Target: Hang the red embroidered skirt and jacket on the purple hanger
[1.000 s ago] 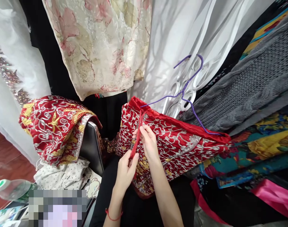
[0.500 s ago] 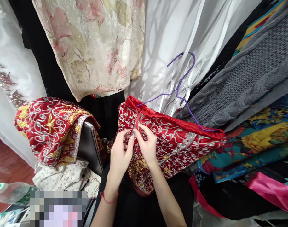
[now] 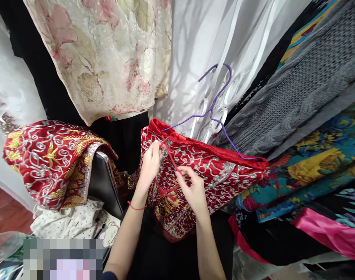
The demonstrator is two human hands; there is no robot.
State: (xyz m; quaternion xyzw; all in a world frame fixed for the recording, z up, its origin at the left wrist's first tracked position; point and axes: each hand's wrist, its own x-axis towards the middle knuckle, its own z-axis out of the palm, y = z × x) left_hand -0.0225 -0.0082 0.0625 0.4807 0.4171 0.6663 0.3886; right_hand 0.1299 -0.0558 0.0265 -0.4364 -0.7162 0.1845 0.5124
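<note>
A red skirt-like garment with silver and gold embroidery lies over my lap, a purple wire hanger set inside its red satin waistband. From the waistband runs a thin red drawstring, crossed near the top and looping down below my hands. My left hand pinches the string close to the waistband. Lower and to the right, my right hand grips another stretch of it between thumb and fingers. The string is taut between the two hands.
Another red embroidered cloth drapes over a dark chair back at left. A floral cream fabric hangs ahead. Grey knitwear and a teal floral garment hang at right. A plastic bottle stands lower left.
My hands have moved apart from their meeting point: the left up toward the waistband, the right down and rightward, drawing out the red string. The view has shifted slightly right.
</note>
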